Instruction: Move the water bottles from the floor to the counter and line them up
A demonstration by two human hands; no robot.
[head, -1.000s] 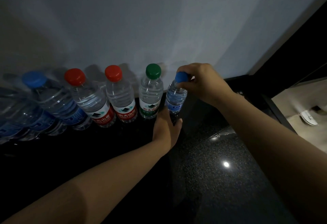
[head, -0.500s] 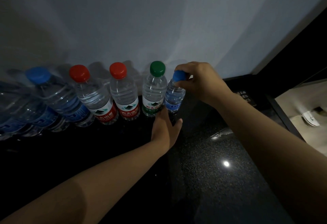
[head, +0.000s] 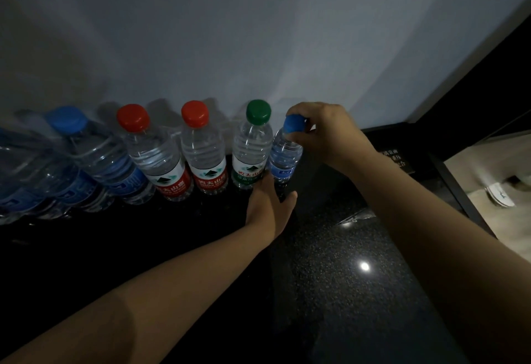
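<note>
A row of water bottles stands on the black counter (head: 359, 292) against the white wall. From the left: blurred blue-labelled bottles (head: 34, 180), a blue-capped bottle (head: 100, 157), two red-capped bottles (head: 156, 159) (head: 204, 154), and a green-capped bottle (head: 251, 148). A small blue-capped bottle (head: 284, 157) stands at the right end, close beside the green-capped one. My right hand (head: 330, 134) pinches its cap from above. My left hand (head: 270, 205) is wrapped around its base, hiding the bottom part.
The counter ends at a dark edge on the right, with a small dark sign (head: 399, 159) near the back corner. Beyond the edge, lower down, lies a beige floor with a white object (head: 500, 194).
The small blue-capped bottle has shifted slightly left and back, closer to the green-capped bottle and more upright. Both hands stay on it.
</note>
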